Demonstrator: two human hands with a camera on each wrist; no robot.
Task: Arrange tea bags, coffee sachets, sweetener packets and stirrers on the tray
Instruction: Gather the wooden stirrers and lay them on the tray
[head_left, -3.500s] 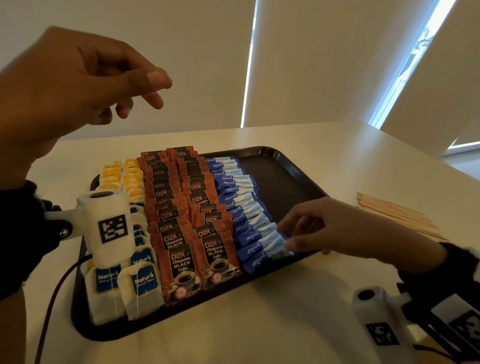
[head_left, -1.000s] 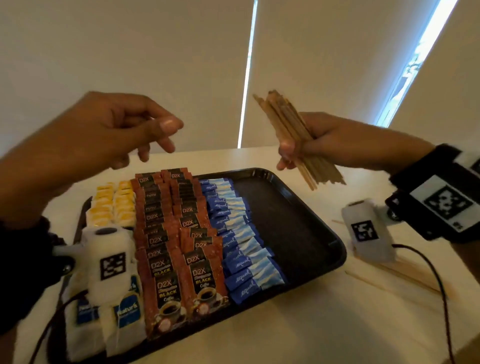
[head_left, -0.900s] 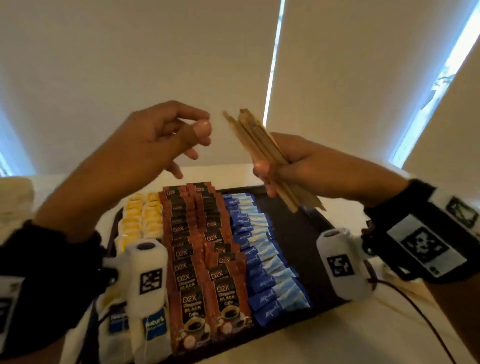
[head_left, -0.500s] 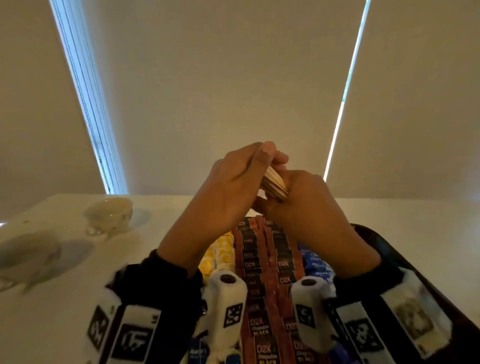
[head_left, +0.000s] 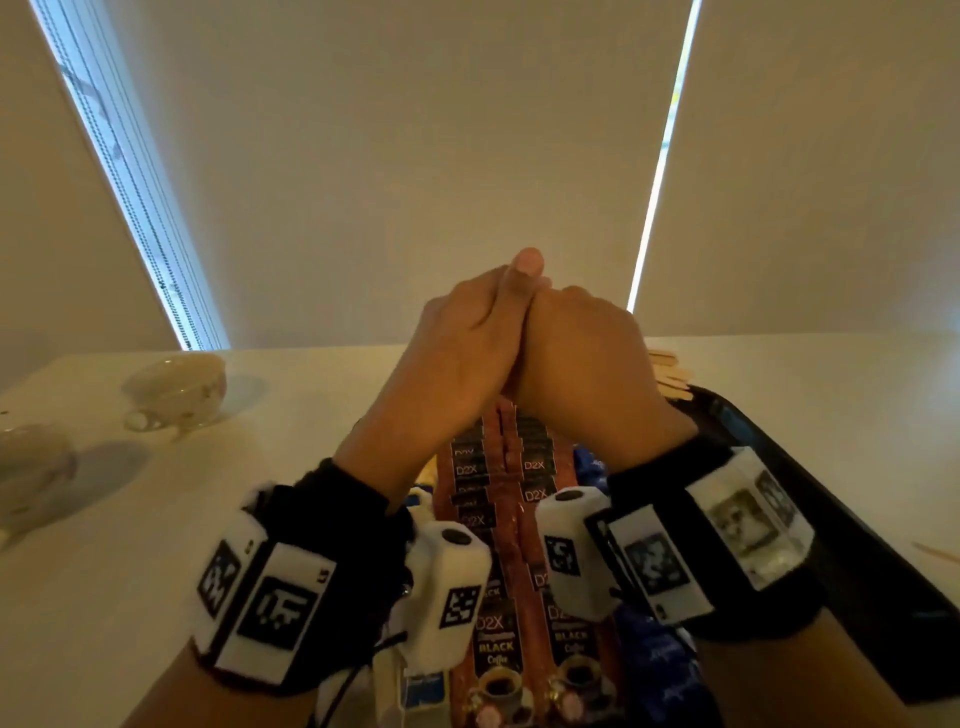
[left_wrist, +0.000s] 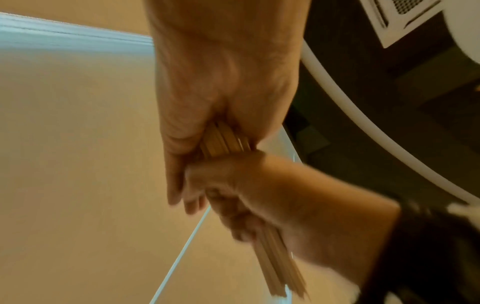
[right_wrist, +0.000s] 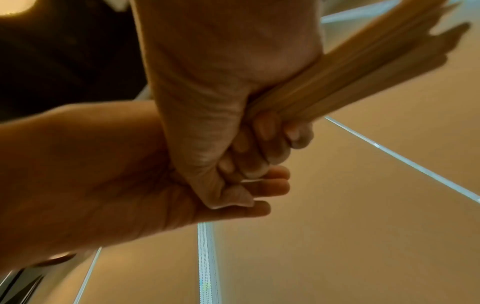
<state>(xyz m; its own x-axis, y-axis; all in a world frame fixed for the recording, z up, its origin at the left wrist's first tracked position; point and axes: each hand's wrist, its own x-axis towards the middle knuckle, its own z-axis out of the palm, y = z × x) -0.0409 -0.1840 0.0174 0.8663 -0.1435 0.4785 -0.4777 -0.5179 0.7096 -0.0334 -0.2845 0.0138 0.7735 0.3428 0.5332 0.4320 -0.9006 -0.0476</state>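
Both hands are raised together above the black tray (head_left: 831, 525). My right hand (head_left: 582, 358) grips a bundle of wooden stirrers (right_wrist: 350, 67) in its fist. The bundle's ends (head_left: 670, 374) stick out past that hand. My left hand (head_left: 467, 343) clasps the bundle's other end (left_wrist: 223, 139) between thumb and fingers, its fingers (right_wrist: 272, 185) lying along the right fist. On the tray below lie rows of red coffee sachets (head_left: 498, 634), blue sweetener packets (head_left: 660, 670) and tea bags (head_left: 423, 696), partly hidden by my wrists.
Two pale teacups (head_left: 176, 389) (head_left: 31, 467) stand on the white table at the left. A single loose stirrer (head_left: 935, 552) lies on the table right of the tray. The tray's right part is bare. Window blinds rise behind the table.
My right hand left the sweetener packets, picked the stirrers up off the table and raised them. The left hand then closed in on the bundle's end, and my view tilted upward.
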